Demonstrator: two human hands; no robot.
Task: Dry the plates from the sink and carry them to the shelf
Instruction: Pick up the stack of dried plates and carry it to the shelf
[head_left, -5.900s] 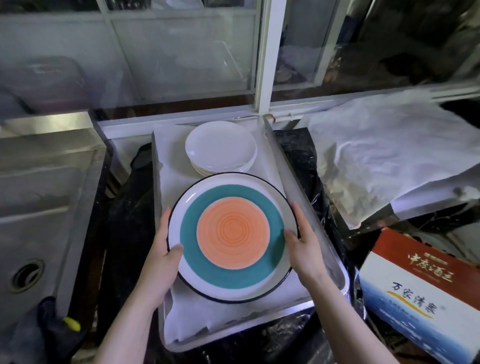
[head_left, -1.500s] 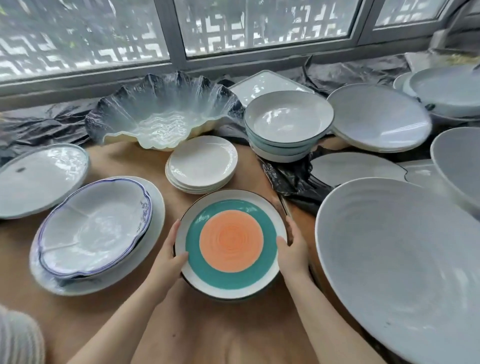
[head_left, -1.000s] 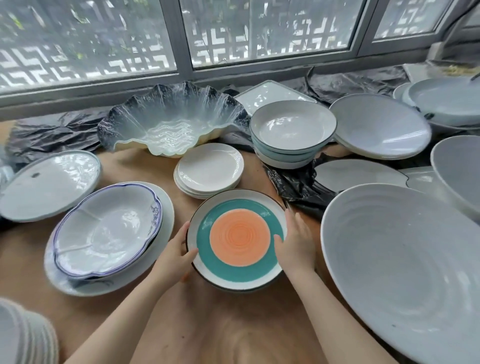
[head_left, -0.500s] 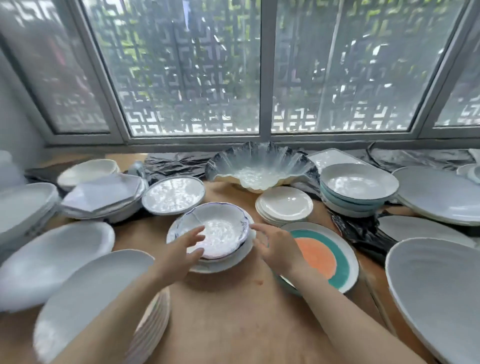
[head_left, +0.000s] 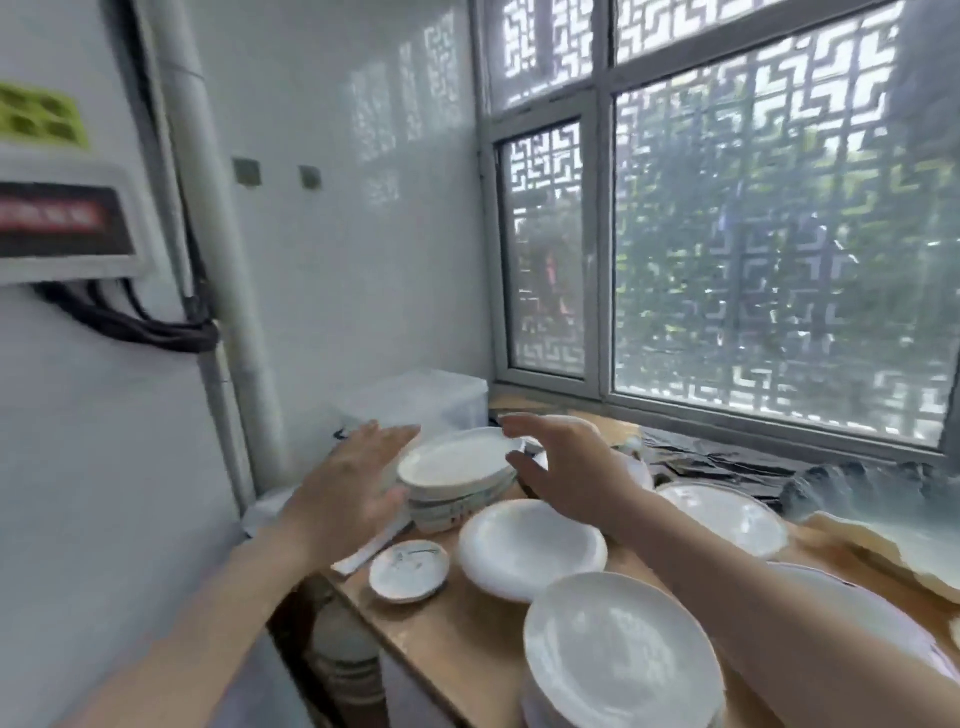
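Flanking, fingers spread and empty, left hand (head_left: 349, 491) and right hand (head_left: 569, 474) either side of stacked white plates (head_left: 457, 480) on wooden shelf (head_left: 457, 642) corner; teal-and-orange plate released, now out of view.

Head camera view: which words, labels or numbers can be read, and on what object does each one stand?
None can be read.
Wall-mounted box: red marks on its dark panel, too blurred to read.
Yellow-green sticker above it: dark marks, too blurred to read.
Small dish: faint marks, not clearly text.
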